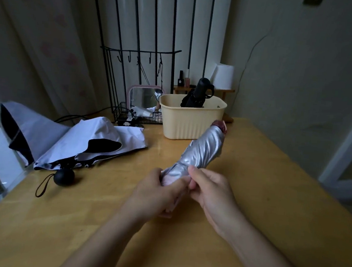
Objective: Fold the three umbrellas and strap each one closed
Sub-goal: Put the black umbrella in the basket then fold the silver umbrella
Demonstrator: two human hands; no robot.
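A silver umbrella point(203, 149), rolled tight, points away from me over the wooden table point(79, 220), its dark red tip near the bin. My left hand point(157, 193) grips its pink handle end. My right hand point(210, 191) pinches the fabric at the same end, thumb against my left thumb. A white umbrella with black lining point(75, 140) lies loose and unfolded at the left, its round black handle point(64, 176) and wrist loop toward me. A black folded umbrella point(197, 95) stands handle-up in the cream bin point(189, 121).
Behind the bin stand a black wire rack with hooks point(139, 54), a pink-framed mirror point(144, 98), a wire basket point(138, 115), a small shelf with bottles and a paper roll point(223, 76). A curtain hangs at the left, a wall is at the right.
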